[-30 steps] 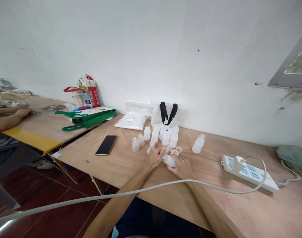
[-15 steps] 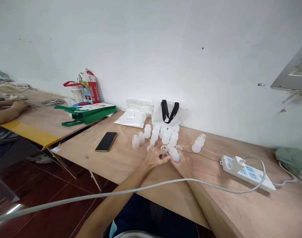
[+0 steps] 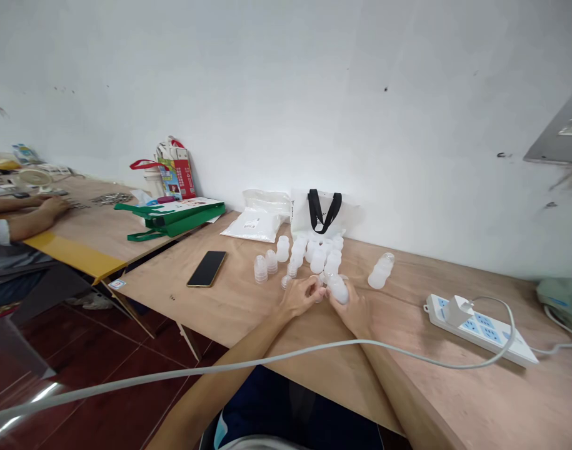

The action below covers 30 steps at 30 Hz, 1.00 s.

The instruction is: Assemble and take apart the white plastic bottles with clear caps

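Observation:
My right hand (image 3: pixel 355 307) is wrapped round a small milky plastic bottle (image 3: pixel 338 290) with a clear domed top, tilted over the table. Just left of it, my left hand (image 3: pixel 299 297) is closed, thumb and forefinger curled on a translucent plastic ring (image 3: pixel 318 284) that they partly hide. Behind both hands stands a cluster of milky bottles (image 3: pixel 318 257). Stacked clear domed caps (image 3: pixel 260 270) are to the left of the cluster. A separate bottle with a clear cap (image 3: pixel 381 271) stands to the right.
A black phone (image 3: pixel 207 269) lies left. A white plastic packet (image 3: pixel 252 224) and a white bag with black handles (image 3: pixel 309 215) sit by the wall. A power strip (image 3: pixel 482 328) is at right; its cable (image 3: pixel 267 359) crosses before my arms. A co-worker's hand (image 3: pixel 54 207) rests on the left table.
The view has shifted slightly left. The bottle in my right hand has come up a little, and my left fingers have curled closer together beside it.

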Available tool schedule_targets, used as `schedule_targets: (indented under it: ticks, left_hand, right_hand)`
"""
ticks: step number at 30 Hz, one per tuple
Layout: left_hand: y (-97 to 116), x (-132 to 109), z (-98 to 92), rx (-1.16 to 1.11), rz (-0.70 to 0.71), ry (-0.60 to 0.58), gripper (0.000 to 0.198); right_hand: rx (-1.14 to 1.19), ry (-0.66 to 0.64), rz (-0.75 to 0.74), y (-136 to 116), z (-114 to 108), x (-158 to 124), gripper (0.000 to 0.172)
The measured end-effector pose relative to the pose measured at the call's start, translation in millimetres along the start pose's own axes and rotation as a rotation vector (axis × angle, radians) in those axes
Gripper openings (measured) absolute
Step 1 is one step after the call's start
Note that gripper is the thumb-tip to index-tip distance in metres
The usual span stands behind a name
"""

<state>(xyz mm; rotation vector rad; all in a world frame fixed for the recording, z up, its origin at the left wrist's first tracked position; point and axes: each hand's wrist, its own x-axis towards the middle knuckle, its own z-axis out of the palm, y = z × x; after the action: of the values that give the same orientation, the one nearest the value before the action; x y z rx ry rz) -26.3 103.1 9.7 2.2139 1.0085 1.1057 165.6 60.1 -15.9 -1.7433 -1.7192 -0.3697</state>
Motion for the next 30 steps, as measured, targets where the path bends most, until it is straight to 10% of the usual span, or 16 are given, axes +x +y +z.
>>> schedule_targets:
  ticks: [22, 30]
  left_hand:
    - [7.8, 2.4, 2.4, -0.114, -0.078, -0.072, 0.041]
    - [-0.2, 4.0, 5.9, -0.052, -0.072, 0.151, 0.041]
  right_hand:
    - [-0.036, -0.054, -0.19, 5.2, 1.3, 0.1, 0.035]
    - [-0.048, 0.001, -0.093, 4.8, 0.2, 1.2, 0.041]
